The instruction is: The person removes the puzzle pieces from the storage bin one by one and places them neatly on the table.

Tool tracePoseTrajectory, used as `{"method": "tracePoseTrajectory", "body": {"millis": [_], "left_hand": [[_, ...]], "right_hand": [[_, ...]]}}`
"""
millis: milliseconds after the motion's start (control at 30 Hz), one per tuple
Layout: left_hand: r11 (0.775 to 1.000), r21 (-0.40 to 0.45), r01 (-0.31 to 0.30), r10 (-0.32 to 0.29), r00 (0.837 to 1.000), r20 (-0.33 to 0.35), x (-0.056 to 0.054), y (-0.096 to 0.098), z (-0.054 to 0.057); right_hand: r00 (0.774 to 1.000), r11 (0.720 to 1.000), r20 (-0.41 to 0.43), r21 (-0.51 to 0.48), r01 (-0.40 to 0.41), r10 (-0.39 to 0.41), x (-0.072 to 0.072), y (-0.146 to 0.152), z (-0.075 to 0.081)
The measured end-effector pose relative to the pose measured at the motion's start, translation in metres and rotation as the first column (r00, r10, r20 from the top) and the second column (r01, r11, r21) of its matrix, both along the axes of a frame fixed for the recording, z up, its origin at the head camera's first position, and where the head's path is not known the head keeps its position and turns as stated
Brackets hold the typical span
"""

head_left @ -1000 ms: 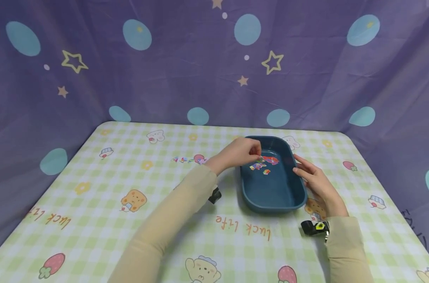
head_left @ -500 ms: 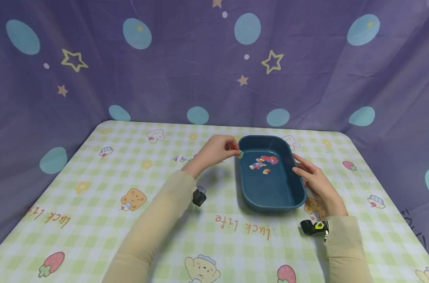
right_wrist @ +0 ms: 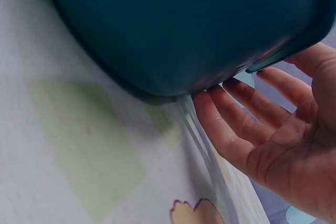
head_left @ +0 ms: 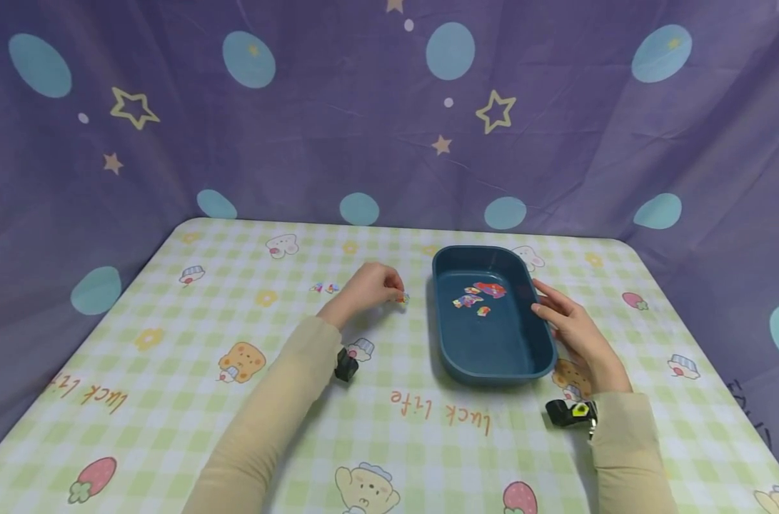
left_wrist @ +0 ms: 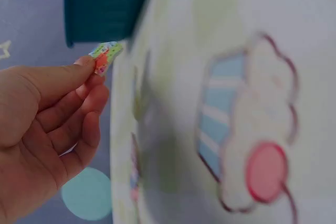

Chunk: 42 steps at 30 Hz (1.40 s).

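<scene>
My left hand [head_left: 371, 287] is low over the table, left of the dark teal plastic basin [head_left: 495, 350]. Thumb and fingertips pinch a small multicoloured sticker [left_wrist: 106, 56], printed in green, orange and white. My right hand [head_left: 575, 330] holds the basin's right wall, its thumb at the rim and its fingertips against the outside, as the right wrist view shows. Inside the basin lie several colourful stickers, among them a red one [head_left: 490, 290], a purple one [head_left: 469, 301] and a small orange one [head_left: 483, 311].
Two small stickers [head_left: 323, 288] lie on the tablecloth [head_left: 190, 428] left of my left hand. The cloth has green checks and printed cartoons. Black wrist cameras hang below both cuffs. A purple curtain [head_left: 338, 128] stands behind the table.
My left hand has come out of the basin over its left rim with the green sticker, then moved left and down toward the tablecloth. The right hand stays on the basin.
</scene>
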<state>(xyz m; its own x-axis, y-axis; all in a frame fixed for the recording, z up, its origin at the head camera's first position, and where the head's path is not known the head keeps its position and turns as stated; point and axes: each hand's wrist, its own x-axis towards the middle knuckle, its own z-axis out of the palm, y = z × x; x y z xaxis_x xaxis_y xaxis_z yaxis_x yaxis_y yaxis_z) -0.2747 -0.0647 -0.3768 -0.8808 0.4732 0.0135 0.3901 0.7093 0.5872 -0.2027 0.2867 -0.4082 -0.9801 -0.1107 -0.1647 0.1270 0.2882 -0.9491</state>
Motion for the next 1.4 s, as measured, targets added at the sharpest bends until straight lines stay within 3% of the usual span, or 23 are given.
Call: {"method": "tracePoseTrajectory", "body": {"millis": [333, 733, 900, 1400], "left_hand": [[0.996, -0.073, -0.041, 0.041, 0.999, -0.005, -0.004, -0.006, -0.015], [0.981, -0.162, -0.110, 0.107, 0.994, -0.028, -0.006, 0.000, -0.019], [0.979, -0.161, -0.122, 0.117, 0.992, -0.041, -0.009, 0.003, -0.013], [0.995, -0.083, -0.056, 0.041, 0.984, -0.173, 0.001, 0.046, 0.030]], "right_hand": [[1.000, 1.000, 0.012, 0.017, -0.003, 0.003, 0.003, -0.001, 0.002], [1.000, 1.000, -0.006, -0.005, -0.003, 0.003, 0.002, 0.000, 0.000], [1.000, 1.000, -0.018, -0.016, -0.007, 0.007, 0.001, 0.000, 0.000], [1.000, 1.000, 0.006, -0.028, -0.001, 0.001, 0.003, -0.002, 0.000]]}}
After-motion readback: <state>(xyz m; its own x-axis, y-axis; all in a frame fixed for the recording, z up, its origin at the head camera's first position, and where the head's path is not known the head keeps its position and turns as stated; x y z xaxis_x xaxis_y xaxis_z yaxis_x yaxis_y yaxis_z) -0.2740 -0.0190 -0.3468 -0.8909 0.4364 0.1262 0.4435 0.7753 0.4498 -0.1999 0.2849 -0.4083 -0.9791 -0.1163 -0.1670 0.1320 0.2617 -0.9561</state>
